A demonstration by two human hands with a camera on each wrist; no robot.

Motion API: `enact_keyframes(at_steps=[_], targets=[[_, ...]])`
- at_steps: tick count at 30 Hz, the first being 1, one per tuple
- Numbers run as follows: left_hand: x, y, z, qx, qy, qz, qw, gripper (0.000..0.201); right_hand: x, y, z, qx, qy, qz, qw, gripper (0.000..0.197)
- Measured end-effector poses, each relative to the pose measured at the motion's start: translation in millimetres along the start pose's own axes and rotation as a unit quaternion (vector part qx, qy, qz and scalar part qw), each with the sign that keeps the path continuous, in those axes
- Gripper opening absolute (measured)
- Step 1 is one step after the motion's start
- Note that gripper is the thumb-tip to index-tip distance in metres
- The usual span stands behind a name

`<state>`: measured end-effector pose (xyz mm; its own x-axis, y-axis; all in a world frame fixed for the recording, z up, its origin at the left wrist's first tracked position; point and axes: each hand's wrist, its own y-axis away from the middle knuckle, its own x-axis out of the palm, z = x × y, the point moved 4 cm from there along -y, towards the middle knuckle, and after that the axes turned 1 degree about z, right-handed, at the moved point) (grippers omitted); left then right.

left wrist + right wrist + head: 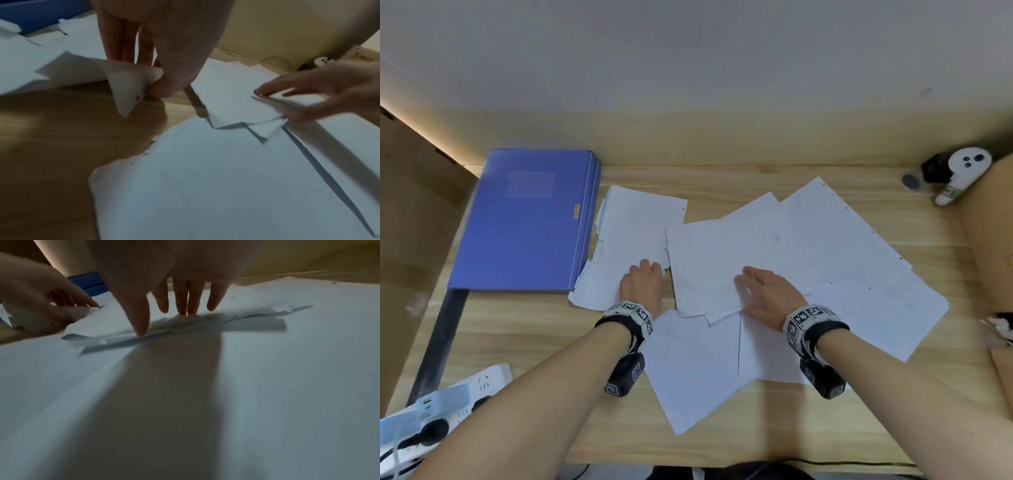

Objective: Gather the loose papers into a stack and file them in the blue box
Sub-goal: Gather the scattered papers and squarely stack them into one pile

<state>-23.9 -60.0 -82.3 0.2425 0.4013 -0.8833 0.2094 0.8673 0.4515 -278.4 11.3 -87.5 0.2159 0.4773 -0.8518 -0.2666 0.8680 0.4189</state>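
Papers (774, 260), thin white sheets with ragged, hole-punched edges, are spread overlapping across the pale wood-grain table (722, 442). A curled corner of the leftmost sheet (131, 87) is pinched by the fingers (115, 42) of the left hand (642, 282). The middle sheet is pressed flat by the right hand (768, 293), fingers straight and slightly spread. The flat, smooth blue box (527, 219) lies closed at the left, just beside the papers.

The head view looks steeply down from above the desk (722, 445). Each wrist view skims low and close across the papers (205, 178), facing forward past its own fingers; both catch the other hand.
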Motion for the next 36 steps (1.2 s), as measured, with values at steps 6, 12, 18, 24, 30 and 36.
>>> enact_keyframes(at_steps=[6, 12, 18, 24, 30, 36], targets=[[2.6, 7.7, 11.2, 0.034, 0.035, -0.02, 0.999, 0.048, 13.2, 1.4, 0.3, 0.013, 0.026, -0.009, 1.0, 0.065], [-20.2, 12.6, 36.4, -0.031, 0.168, -0.049, 0.984, 0.019, 14.8, -9.7, 7.2, 0.024, 0.025, -0.086, 0.996, 0.048], [-79.9, 42.9, 64.3, -0.038, 0.272, -0.178, 0.945, 0.009, 3.4, -8.6, 12.9, 0.044, 0.046, -0.069, 0.996, 0.034], [-116.4, 49.1, 98.7, -0.121, 0.514, -0.257, 0.81, 0.008, 1.9, -2.7, 11.6, 0.046, 0.062, 0.003, 0.997, 0.061], [-63.4, 33.6, 99.6, -0.167, 0.538, -0.178, 0.807, 0.022, 10.2, 4.3, 12.5, 0.047, 0.093, 0.051, 0.993, 0.072], [-7.0, 30.4, 88.7, -0.222, 0.534, -0.138, 0.804, 0.069, 16.1, 1.0, 17.0, 0.045, 0.094, -0.058, 0.993, 0.044]])
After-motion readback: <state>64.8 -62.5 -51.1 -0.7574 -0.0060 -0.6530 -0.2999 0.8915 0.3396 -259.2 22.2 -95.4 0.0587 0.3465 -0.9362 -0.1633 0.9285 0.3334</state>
